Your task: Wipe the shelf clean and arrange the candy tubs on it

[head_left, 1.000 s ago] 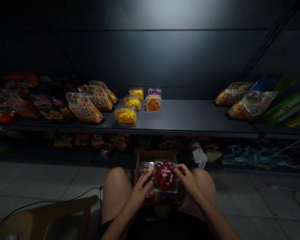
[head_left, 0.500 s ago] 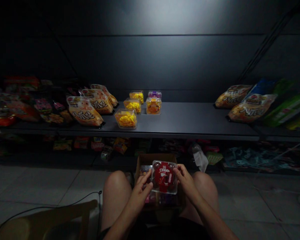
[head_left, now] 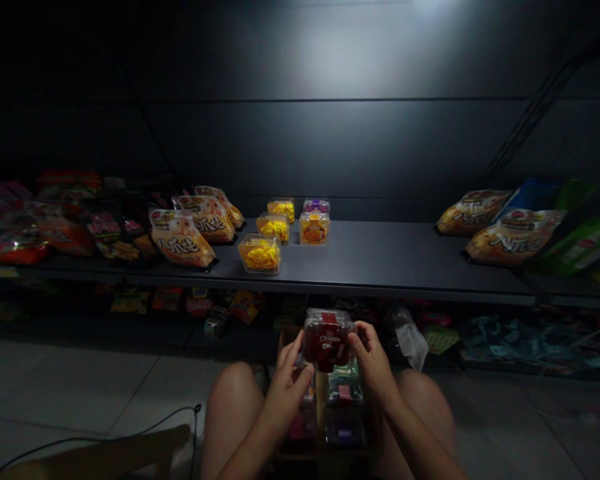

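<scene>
Red box: a squarish clear plastic box with a dark red label (head_left: 329,340), held up over the carton, its front tipped towards the sitter.
Right hand: the right hand (head_left: 375,363) pinches the box's right edge, thumb in front, the other fingers partly hidden behind.
Left hand: the left hand (head_left: 289,381) holds the left side, fingers along the edge, thumb at the lower corner; how firmly, I can't tell from here.
Carton: an open brown cardboard carton (head_left: 286,337) between the bare knees, with more clear boxes inside, one of them purple-marked (head_left: 344,432).
Grey shelf: on the dark grey metal shelf (head_left: 385,260), a row of three clear boxes with bright yellow contents (head_left: 261,255); just beside it, an orange-labelled clear box (head_left: 315,229) before a purple-topped clear one (head_left: 317,206).
Shelf sides: plump orange-and-cream snack bags at left (head_left: 181,239) and right (head_left: 514,237).
</scene>
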The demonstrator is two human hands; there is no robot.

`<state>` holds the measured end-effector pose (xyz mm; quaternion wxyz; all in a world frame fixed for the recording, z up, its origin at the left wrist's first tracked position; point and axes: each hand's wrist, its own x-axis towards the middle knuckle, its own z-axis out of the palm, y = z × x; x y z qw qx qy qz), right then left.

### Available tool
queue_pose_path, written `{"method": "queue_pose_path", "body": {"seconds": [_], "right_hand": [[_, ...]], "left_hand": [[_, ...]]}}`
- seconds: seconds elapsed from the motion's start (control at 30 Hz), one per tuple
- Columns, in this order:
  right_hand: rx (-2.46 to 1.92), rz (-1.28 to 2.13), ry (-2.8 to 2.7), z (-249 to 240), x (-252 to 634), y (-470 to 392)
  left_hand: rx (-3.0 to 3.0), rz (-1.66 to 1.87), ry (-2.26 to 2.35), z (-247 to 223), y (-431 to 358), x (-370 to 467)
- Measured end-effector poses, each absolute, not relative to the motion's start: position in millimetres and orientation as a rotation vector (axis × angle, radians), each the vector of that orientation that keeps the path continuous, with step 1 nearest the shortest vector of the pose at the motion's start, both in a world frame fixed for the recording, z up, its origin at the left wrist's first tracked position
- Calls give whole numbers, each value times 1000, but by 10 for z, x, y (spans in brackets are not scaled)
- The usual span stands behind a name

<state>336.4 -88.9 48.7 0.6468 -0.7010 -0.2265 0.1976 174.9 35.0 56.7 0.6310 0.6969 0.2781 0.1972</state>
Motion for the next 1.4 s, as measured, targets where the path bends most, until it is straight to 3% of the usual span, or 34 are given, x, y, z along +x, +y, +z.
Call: {"method": "queue_pose_path", "body": {"seconds": [0.23, 0.6, 1.4], "right_hand": [[-1518, 325, -621, 826, 3551, -500], [-1402, 188, -661, 963, 3944, 118], [-1497, 108, -765, 726, 4459, 681]], "left_hand": [[1589, 572, 504, 642, 656, 2135], [1505, 768, 447, 868, 1253, 2849], [1456, 650, 545, 899, 1731, 3292]]}}
